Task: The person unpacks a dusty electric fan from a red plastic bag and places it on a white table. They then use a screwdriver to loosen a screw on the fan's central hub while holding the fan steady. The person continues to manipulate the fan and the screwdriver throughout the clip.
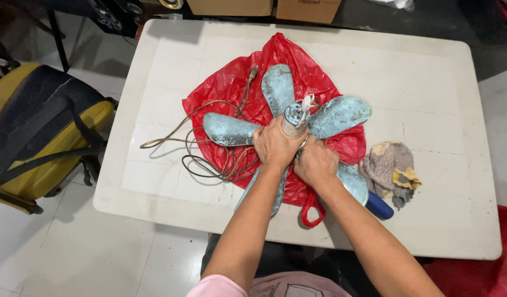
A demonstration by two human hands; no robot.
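A dusty pale-blue fan blade assembly [278, 88] with several blades lies on a red plastic bag [231, 82] on the white table [429, 82]. My left hand [273, 146] grips the grey hub [294, 118] at its centre. Right beside it, my right hand [315, 162] is closed low against the hub; what its fingers hold is hidden. A brown cord [193, 143] with a plug trails left from the hub across the bag and table.
A crumpled grey and yellow rag [391, 168] lies to the right, with a dark blue handle [378, 206] beside it. A yellow and black bag [39, 132] stands on the floor at left. Cardboard boxes [264, 6] sit beyond the table's far edge.
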